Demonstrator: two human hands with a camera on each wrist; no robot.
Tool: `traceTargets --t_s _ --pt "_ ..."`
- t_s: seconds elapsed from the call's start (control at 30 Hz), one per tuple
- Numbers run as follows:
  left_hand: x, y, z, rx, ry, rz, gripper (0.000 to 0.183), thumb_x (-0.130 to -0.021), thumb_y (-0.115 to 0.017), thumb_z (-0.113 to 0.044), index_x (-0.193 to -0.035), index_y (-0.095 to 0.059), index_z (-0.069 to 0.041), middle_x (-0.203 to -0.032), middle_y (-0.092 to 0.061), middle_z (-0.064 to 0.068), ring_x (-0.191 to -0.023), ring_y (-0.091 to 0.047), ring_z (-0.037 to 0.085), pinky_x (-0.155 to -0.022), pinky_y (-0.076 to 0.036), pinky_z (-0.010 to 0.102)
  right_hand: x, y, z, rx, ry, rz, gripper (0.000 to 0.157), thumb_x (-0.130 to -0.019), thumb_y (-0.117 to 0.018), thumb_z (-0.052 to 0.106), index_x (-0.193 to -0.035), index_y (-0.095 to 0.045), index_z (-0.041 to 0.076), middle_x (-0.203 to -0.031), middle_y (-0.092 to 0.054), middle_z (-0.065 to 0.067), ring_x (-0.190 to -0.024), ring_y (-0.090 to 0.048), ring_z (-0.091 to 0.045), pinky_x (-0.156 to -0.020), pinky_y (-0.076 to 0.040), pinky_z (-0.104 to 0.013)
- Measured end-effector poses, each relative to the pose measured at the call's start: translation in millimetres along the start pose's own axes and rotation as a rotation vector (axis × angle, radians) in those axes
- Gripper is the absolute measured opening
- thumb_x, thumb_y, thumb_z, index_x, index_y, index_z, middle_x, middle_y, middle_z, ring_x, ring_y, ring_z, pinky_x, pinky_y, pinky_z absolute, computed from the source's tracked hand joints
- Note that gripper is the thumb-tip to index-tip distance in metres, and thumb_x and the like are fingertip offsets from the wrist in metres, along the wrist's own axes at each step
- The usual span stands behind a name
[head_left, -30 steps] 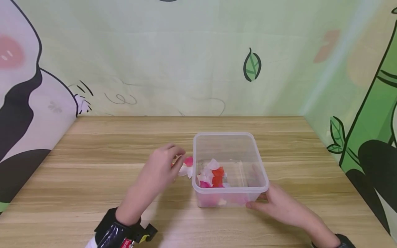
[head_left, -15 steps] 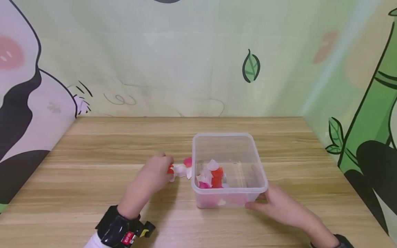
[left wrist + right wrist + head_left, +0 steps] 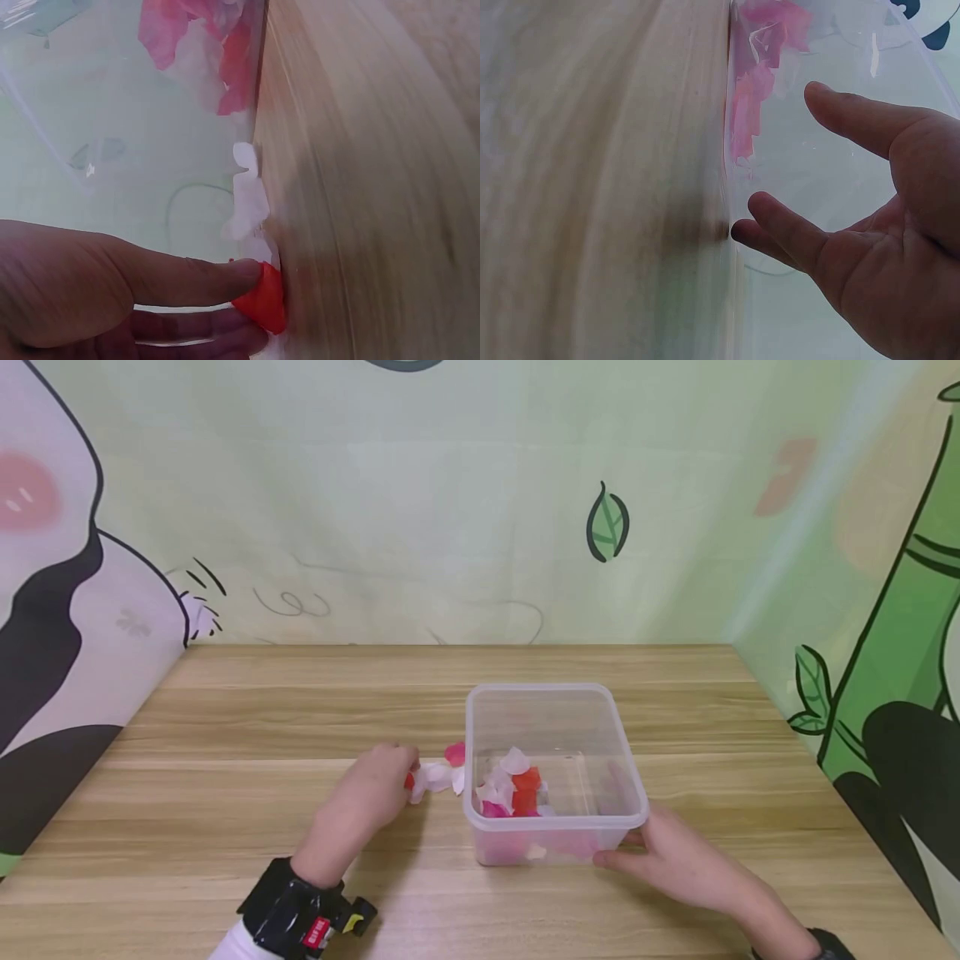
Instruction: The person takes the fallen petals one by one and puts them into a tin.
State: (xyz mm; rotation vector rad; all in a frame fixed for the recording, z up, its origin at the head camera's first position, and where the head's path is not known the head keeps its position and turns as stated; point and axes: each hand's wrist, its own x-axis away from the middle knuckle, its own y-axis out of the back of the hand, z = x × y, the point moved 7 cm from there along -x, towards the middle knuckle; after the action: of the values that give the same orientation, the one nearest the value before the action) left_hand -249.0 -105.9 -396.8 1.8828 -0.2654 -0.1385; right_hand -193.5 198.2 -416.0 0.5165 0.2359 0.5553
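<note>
A clear plastic box (image 3: pixel 557 822) stands upright on the table, with white, red and pink petals (image 3: pixel 527 789) inside at its left. My left hand (image 3: pixel 372 787) is down at the tabletop left of the box. Between its thumb and fingers it pinches a red petal (image 3: pixel 264 304). White petals (image 3: pixel 437 777) and a pink petal (image 3: pixel 455 753) lie in a loose row from that hand to the box. At the box's near right corner, my right hand (image 3: pixel 686 860) rests with thumb and fingers spread, touching the wall; some fingers are hidden behind it.
The wooden table (image 3: pixel 262 710) runs back to a printed cloth backdrop (image 3: pixel 420 518) with cartoon figures and leaves. A black strap with a small device (image 3: pixel 296 910) sits on my left wrist.
My left hand has come down and slightly left onto the row of petals, its thumb and fingers closing on the red one. The right hand and the box have stayed put.
</note>
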Motion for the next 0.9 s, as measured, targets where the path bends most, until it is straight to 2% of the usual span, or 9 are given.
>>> traceTargets --t_s 0.4,0.53,0.67,0.8,0.9 --pt "-3.1 1.4 1.5 0.042 -0.002 -0.021 0.021 -0.077 -0.067 0.019 -0.083 -0.067 -0.001 -0.073 -0.058 0.006 -0.066 -0.052 0.023 -0.058 -0.047 0.031 0.5 -0.3 -0.5 0.003 0.004 0.000 0.075 -0.093 -0.078 0.016 -0.152 -0.035 0.001 -0.131 -0.062 -0.010 -0.117 -0.064 -0.019 -0.096 -0.054 -0.036" --pt "-1.9 6.3 0.7 0.045 -0.027 -0.045 0.022 -0.077 -0.068 0.020 -0.083 -0.067 -0.001 -0.072 -0.061 0.007 -0.067 -0.053 0.023 -0.060 -0.049 0.032 0.4 0.2 0.3 0.013 0.001 -0.003 0.073 -0.093 -0.078 0.017 -0.151 -0.037 0.002 -0.132 -0.063 -0.010 -0.117 -0.064 -0.019 -0.096 -0.054 -0.036" --pt "0.5 12.1 0.0 0.059 -0.019 -0.038 0.024 -0.077 -0.067 0.020 -0.088 -0.069 0.000 -0.077 -0.064 0.009 -0.069 -0.055 0.023 -0.062 -0.051 0.033 0.1 0.1 0.4 0.016 0.000 -0.003 0.070 -0.093 -0.079 0.015 -0.149 -0.039 0.001 -0.131 -0.063 -0.011 -0.117 -0.064 -0.019 -0.096 -0.054 -0.036" --pt "4.0 20.2 -3.7 0.054 -0.025 -0.039 0.024 -0.076 -0.067 0.019 -0.089 -0.069 -0.002 -0.075 -0.062 0.006 -0.068 -0.056 0.022 -0.061 -0.051 0.034 -0.2 0.2 0.0 0.021 0.003 -0.005 0.067 -0.092 -0.079 0.013 -0.146 -0.042 0.001 -0.130 -0.064 -0.008 -0.115 -0.065 -0.019 -0.095 -0.055 -0.036" --pt "5.5 24.4 -6.9 0.038 -0.029 -0.042 0.021 -0.078 -0.067 0.017 -0.083 -0.067 -0.004 -0.071 -0.058 0.003 -0.066 -0.054 0.021 -0.058 -0.047 0.033 -0.2 0.4 -0.5 0.018 0.001 -0.005 0.069 -0.092 -0.079 0.013 -0.148 -0.040 0.001 -0.130 -0.063 -0.008 -0.115 -0.065 -0.019 -0.095 -0.055 -0.035"
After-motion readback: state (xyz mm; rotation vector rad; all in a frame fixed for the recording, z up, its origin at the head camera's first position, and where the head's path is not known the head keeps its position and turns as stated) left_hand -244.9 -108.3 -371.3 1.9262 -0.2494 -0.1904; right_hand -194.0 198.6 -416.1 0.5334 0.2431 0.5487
